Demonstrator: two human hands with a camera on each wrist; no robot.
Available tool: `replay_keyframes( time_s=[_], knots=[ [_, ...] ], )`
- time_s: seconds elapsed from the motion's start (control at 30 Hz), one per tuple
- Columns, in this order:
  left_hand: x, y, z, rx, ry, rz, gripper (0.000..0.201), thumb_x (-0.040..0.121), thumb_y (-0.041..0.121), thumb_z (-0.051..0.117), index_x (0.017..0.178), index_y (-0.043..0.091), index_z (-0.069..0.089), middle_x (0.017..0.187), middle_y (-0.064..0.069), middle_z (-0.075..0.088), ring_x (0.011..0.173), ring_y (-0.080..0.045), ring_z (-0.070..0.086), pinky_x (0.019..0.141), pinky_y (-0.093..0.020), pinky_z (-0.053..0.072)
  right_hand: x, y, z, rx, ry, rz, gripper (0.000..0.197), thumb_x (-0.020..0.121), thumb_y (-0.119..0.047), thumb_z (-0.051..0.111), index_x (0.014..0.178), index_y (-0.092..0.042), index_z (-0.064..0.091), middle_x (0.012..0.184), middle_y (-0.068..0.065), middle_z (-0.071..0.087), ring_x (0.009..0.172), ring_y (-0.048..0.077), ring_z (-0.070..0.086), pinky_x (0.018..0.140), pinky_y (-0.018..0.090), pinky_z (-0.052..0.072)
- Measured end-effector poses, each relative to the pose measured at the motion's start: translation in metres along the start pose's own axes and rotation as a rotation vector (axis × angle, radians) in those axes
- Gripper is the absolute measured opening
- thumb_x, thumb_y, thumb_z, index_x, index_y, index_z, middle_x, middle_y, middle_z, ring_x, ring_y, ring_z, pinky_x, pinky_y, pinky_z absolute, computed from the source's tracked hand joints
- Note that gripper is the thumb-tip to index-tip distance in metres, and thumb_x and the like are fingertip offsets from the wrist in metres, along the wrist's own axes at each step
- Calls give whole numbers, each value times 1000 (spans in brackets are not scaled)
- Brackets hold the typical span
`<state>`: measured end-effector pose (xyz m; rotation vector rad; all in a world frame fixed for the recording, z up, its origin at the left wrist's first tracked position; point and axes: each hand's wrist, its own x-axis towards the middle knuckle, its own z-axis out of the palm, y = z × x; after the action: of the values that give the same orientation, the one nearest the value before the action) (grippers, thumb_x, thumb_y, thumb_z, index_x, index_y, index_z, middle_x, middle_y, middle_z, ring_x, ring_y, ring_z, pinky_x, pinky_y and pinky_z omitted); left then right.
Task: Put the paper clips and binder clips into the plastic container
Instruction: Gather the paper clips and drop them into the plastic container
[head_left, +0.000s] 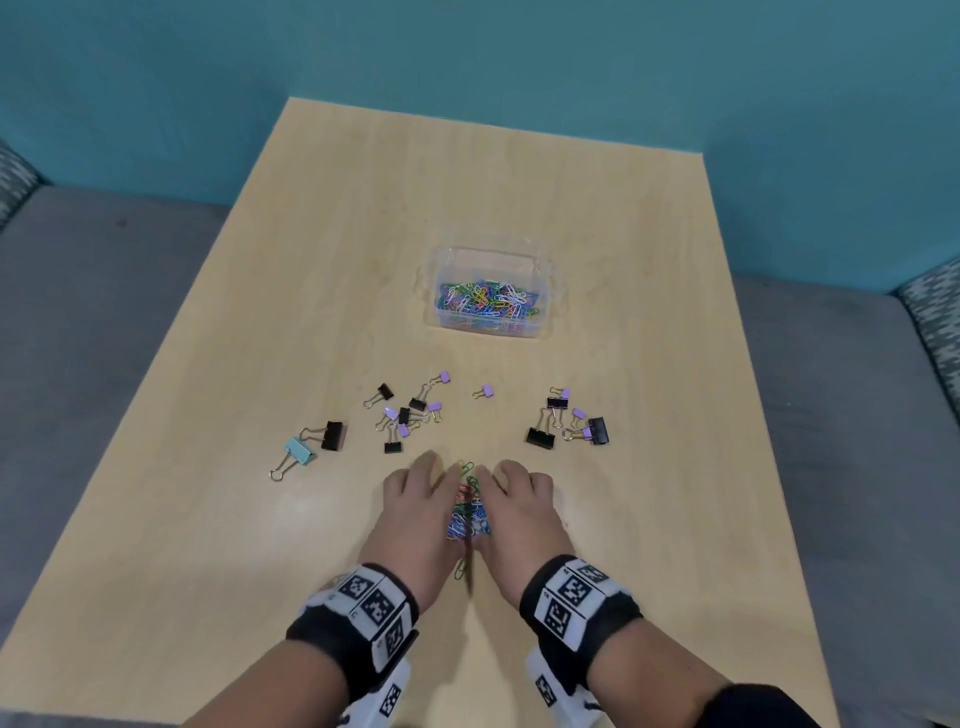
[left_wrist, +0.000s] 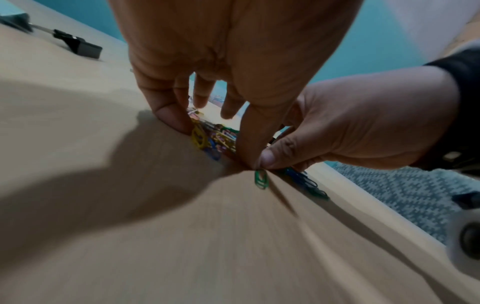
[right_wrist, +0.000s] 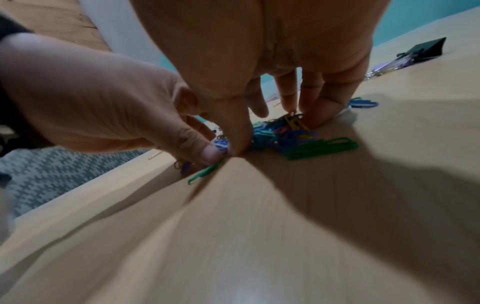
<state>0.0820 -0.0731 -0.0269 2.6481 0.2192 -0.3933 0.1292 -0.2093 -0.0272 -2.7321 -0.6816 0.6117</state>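
Note:
A heap of coloured paper clips (head_left: 467, 514) lies near the table's front edge. My left hand (head_left: 421, 493) and right hand (head_left: 519, 499) cup it from both sides, fingertips on the wood and thumbs meeting at the near side. In the left wrist view the clips (left_wrist: 207, 139) sit between my thumb and fingers. The right wrist view shows the same for the clips (right_wrist: 280, 133). One green clip (left_wrist: 261, 180) pokes out under the thumbs. The clear plastic container (head_left: 543, 270) stands beyond, holding several paper clips. Binder clips lie scattered between it and my hands.
Black and purple binder clips lie in a left cluster (head_left: 405, 410) and a right cluster (head_left: 571, 421). A light blue one (head_left: 298, 452) and a black one (head_left: 332, 434) lie further left. Grey cushions (head_left: 104, 312) flank the wooden table (head_left: 519, 171); a teal wall stands behind.

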Motion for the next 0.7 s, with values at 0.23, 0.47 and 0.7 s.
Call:
replay_keyframes(
  time_s=[0.23, 0.47, 0.7],
  knots=[
    [10, 11, 2, -27, 40, 9, 35, 80, 6, 54, 110, 23, 60, 117, -2, 42, 100, -22, 36, 79, -29, 42, 5, -2, -10, -20, -8, -38, 43, 76, 1, 48, 116, -14, 50, 120, 8, 44, 104, 29, 37, 84, 34, 37],
    [14, 9, 9, 7, 59, 25, 17, 79, 0, 53, 81, 16, 58, 93, -2, 46, 80, -19, 35, 63, -34, 42, 2, 0, -21, -52, -72, -54, 45, 73, 7, 43, 114, -12, 48, 117, 10, 43, 103, 29, 37, 81, 34, 32],
    [18, 0, 9, 44, 48, 46, 19, 75, -1, 60, 78, 18, 62, 84, 1, 48, 70, -17, 38, 56, -29, 33, 0, 1, -30, -63, -122, -78, 44, 74, 10, 42, 112, -12, 47, 116, 10, 44, 103, 28, 39, 75, 32, 30]
  ],
)
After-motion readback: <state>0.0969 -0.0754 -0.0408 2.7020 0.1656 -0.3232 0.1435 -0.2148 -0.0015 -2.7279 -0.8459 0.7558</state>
